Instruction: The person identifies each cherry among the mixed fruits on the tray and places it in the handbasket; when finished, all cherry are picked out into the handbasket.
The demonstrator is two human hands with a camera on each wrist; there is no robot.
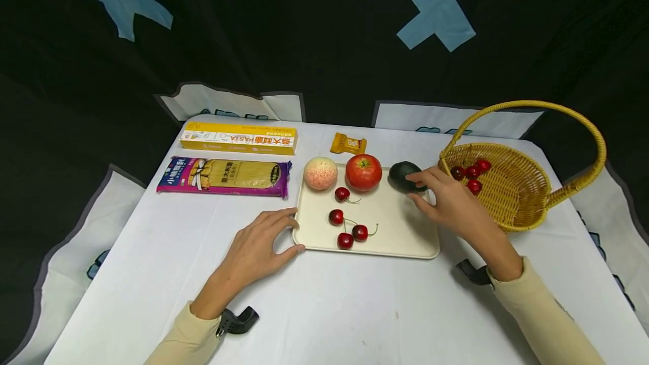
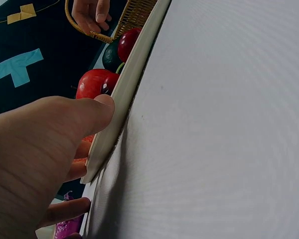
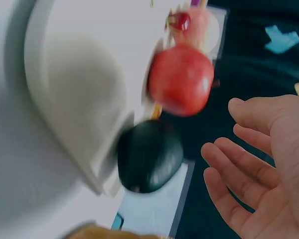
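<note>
A cream tray (image 1: 390, 244) carries a peach (image 1: 320, 173), a red apple (image 1: 363, 173), a dark green avocado (image 1: 403, 177) and several cherries (image 1: 360, 233). At the tray's front left corner, my left hand (image 1: 261, 244) touches the rim with its thumb and fingertips, the fingers fairly straight. My right hand (image 1: 446, 196) hovers by the avocado's right side. In the right wrist view a gap shows between the loosely spread fingers (image 3: 224, 191) and the avocado (image 3: 149, 157), and the hand holds nothing.
A wicker basket (image 1: 514, 193) with a tall handle stands right of the tray, with several cherries (image 1: 473, 172) inside. Left lie a yellow pasta box (image 1: 238, 137) and a purple pasta packet (image 1: 223, 177). Behind the tray is a small orange-yellow wrapped snack (image 1: 348, 143).
</note>
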